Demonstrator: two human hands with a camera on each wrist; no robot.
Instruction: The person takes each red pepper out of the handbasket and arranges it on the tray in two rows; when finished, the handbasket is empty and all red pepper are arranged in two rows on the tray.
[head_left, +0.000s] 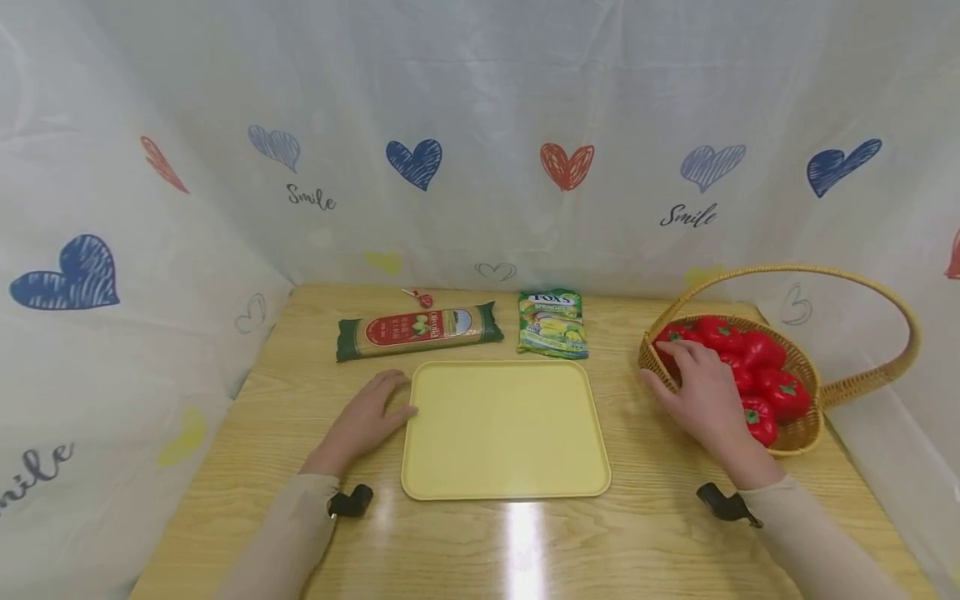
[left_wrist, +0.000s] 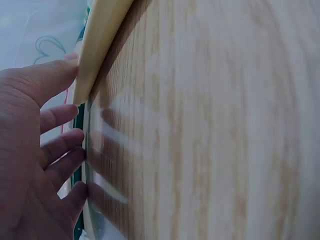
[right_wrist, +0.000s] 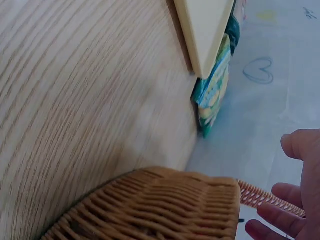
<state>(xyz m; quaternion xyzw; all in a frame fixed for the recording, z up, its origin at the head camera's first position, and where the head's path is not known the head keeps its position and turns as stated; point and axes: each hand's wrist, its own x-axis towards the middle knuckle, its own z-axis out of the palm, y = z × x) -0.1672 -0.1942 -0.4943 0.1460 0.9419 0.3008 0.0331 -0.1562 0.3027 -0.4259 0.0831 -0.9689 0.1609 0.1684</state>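
Observation:
My left hand (head_left: 367, 417) rests on the wood table at the left edge of a pale yellow tray (head_left: 506, 429). Its thumb meets the tray's rim, while the other fingers are spread loosely beside it, as the left wrist view also shows. On the right, a wicker basket (right_wrist: 175, 205) holds several red bell peppers (head_left: 783, 393) with green stems. Over the basket's left rim reaches my right hand (head_left: 705, 396), fingertips near the leftmost pepper (head_left: 675, 334). Thumb and fingers stand apart in the right wrist view, with nothing between them.
Behind the tray lie a pack of spaghetti (head_left: 420, 330), a red lollipop (head_left: 424, 300) and a green bag of Fox's candy (head_left: 553, 325). The basket's tall handle (head_left: 870, 390) arches up at the right. A white curtain (head_left: 480, 92) with printed hearts encloses the table.

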